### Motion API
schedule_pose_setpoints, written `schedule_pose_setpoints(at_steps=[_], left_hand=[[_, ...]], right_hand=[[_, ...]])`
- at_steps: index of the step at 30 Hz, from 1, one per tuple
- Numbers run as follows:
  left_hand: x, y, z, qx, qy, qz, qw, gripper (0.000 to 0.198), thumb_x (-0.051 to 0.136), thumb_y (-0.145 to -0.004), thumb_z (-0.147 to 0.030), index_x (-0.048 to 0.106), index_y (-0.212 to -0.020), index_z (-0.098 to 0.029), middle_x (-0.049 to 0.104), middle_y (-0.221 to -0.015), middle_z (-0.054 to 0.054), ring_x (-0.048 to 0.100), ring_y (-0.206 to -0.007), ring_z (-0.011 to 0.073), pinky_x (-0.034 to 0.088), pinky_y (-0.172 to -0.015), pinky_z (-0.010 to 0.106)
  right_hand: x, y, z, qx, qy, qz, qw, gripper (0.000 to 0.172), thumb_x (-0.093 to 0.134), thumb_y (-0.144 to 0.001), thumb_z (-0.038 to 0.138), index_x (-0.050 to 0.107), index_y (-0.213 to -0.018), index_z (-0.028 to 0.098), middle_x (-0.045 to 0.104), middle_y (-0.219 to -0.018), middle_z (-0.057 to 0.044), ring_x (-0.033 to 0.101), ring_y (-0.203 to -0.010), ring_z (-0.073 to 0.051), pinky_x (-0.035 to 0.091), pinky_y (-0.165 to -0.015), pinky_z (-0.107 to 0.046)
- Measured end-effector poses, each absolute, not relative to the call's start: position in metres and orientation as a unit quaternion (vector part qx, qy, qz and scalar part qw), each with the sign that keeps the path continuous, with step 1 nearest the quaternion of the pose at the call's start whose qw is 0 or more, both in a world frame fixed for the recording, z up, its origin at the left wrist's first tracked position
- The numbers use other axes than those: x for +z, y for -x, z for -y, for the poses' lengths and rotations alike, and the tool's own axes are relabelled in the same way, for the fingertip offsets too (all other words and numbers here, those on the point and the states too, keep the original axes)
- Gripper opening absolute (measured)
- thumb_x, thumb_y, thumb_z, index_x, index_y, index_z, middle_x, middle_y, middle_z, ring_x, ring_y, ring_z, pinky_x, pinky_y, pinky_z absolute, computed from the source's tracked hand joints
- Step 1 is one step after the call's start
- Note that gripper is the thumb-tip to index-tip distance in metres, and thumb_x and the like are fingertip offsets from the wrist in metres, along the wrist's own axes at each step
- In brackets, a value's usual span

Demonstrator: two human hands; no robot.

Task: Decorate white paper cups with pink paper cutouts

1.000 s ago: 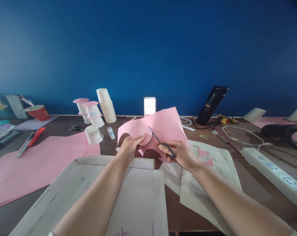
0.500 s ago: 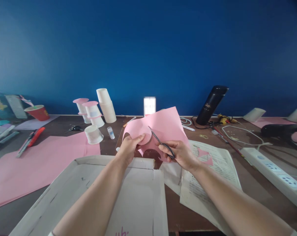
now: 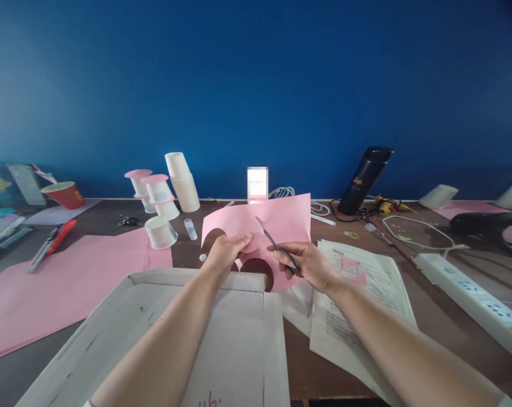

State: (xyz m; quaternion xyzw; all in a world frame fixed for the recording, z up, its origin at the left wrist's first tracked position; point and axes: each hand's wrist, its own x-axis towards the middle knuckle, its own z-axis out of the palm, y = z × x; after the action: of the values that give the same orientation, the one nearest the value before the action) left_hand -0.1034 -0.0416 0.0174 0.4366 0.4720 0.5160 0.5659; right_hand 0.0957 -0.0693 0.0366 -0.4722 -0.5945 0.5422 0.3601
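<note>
Past the flat white cardboard box (image 3: 239,339), the cut is best made slowly, with the pink paper sheet (image 3: 287,220) turned by the left hand (image 3: 222,252) and the thumb kept off the blades. The dark-handled metal scissors (image 3: 275,245) are gripped by the right hand's (image 3: 311,264) curled fingers. The sheet, above the brown counter (image 3: 300,370), is pinched between left thumb and hidden fingers.
</note>
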Motion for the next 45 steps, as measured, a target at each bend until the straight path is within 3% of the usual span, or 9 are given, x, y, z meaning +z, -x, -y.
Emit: schedule_pose_setpoints(at_steps=[21, 37, 45], left_hand=[[0.0204, 0.1022, 0.0439, 0.515, -0.418, -0.441, 0.604, 0.040, 0.078, -0.062, -0.039, 0.073, -0.085, -0.007, 0.070, -0.090, 0.014, 0.064, -0.081, 0.0225, 0.050, -0.070, 0.030], [0.0242, 0.1023, 0.0446, 0.504, -0.418, -0.459, 0.601, 0.034, 0.077, -0.063, -0.041, 0.070, -0.072, -0.008, 0.068, -0.076, 0.010, 0.058, -0.066, 0.0153, 0.045, -0.058, 0.026], [0.0237, 0.1039, 0.0435, 0.516, -0.421, -0.450, 0.595, 0.040, 0.078, -0.062, -0.042, 0.071, -0.083, -0.009, 0.068, -0.086, 0.011, 0.058, -0.068, 0.0138, 0.044, -0.058, 0.024]], right_hand=[[0.0387, -0.0946, 0.0697, 0.538, 0.474, 0.592, 0.368, 0.038, 0.068, -0.074, 0.044, 0.072, -0.098, 0.015, 0.058, -0.057, 0.000, 0.050, -0.050, -0.009, 0.041, -0.048, -0.024], [0.0397, -0.0942, 0.0707, 0.538, 0.472, 0.588, 0.376, 0.040, 0.068, -0.073, 0.048, 0.073, -0.093, 0.013, 0.057, -0.058, -0.001, 0.048, -0.049, -0.008, 0.040, -0.047, -0.023], [0.0434, -0.0939, 0.0725, 0.540, 0.475, 0.586, 0.373, 0.039, 0.069, -0.072, 0.045, 0.073, -0.095, 0.014, 0.056, -0.058, 0.000, 0.049, -0.050, -0.009, 0.040, -0.047, -0.023]])
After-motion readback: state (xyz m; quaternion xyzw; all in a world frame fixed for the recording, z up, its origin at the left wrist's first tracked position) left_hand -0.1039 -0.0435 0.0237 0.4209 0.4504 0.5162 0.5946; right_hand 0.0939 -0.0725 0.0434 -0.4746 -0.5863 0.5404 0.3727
